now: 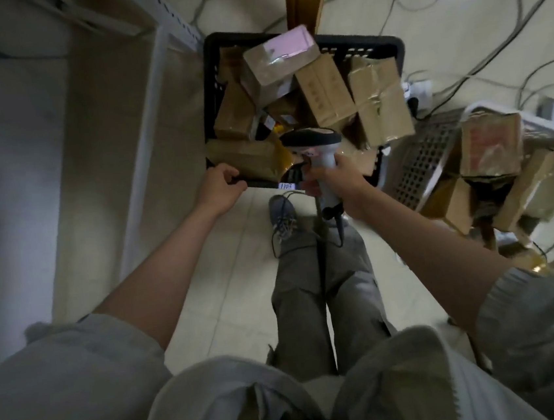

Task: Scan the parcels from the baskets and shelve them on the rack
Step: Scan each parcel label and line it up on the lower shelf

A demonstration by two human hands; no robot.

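A pale tiled floor point(232, 283) strewn with loose cables point(479, 62) carries everything here, so the person stands bent over it and looks straight down past their own legs. The right hand point(340, 175) is wrapped round the grip of a corded barcode scanner point(314, 151), whose head sits just above and ahead of that hand, pointing into the black basket point(371, 46); held this way, the scanner appears ready to read a label without any parcel being lifted far. The left hand point(220, 186) is curled at the near rim of the black basket, to the left of the scanner hand; it seems to grip that rim, probably to steady the basket or draw it closer, though blur hides the fingertips. Just beyond both hands, brown cardboard parcels point(321, 92) lie heaped and tilted inside the basket, one with a pink face point(289, 42) on top at the far side, so none has yet been picked out. To the right of the scanner hand, a white basket point(421, 160) holds more taped parcels point(490, 143), waiting their turn. Left of the left hand rise the white posts of the rack point(150, 120), close by, presumably so that each scanned parcel can be shelved with a short reach.
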